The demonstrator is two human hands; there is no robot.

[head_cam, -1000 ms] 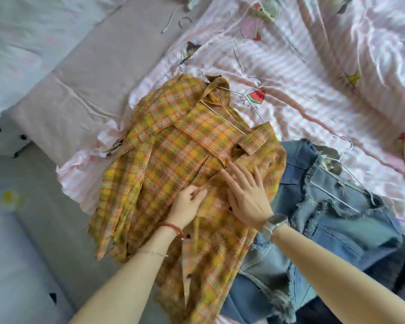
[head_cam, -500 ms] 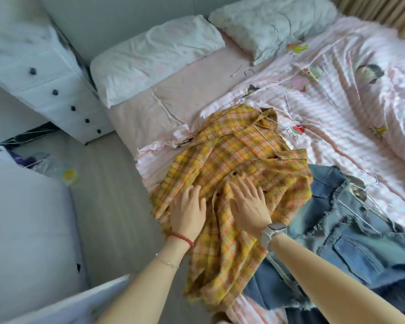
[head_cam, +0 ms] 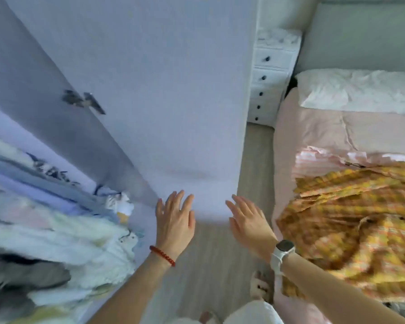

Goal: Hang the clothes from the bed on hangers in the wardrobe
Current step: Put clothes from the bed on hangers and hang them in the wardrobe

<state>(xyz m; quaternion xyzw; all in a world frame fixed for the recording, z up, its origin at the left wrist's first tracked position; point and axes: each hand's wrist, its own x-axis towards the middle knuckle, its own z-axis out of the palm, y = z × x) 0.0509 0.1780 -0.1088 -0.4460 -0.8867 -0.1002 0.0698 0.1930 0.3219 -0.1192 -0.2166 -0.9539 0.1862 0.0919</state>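
Both hands are held out over the floor (head_cam: 220,265) with nothing in them. The left hand (head_cam: 174,220) has its fingers spread flat, and the right hand (head_cam: 249,222) has its fingers straight too. They are near each other but not touching.

A strip of floor runs between the wardrobe door (head_cam: 161,90) and the edge of the bed (head_cam: 313,127). The white door stands open right in front of the hands, and its bottom edge is just past the fingertips. A white chest of drawers (head_cam: 270,78) stands at the far end of the strip, beside the bed.

Inside the wardrobe (head_cam: 21,78) on the left, many hanging clothes (head_cam: 56,220) are packed close together, blue, white, pink and grey. They look blurry.

The yellow checked shirt (head_cam: 351,230) lies on the bed at the right, with part of it hanging over the bed's edge. A white pillow (head_cam: 360,92) lies at the head of the bed.

A moment ago both hands were pressing flat on the shirt. Now they have let go and the view has turned to the wardrobe. The shirt has stayed on the bed.
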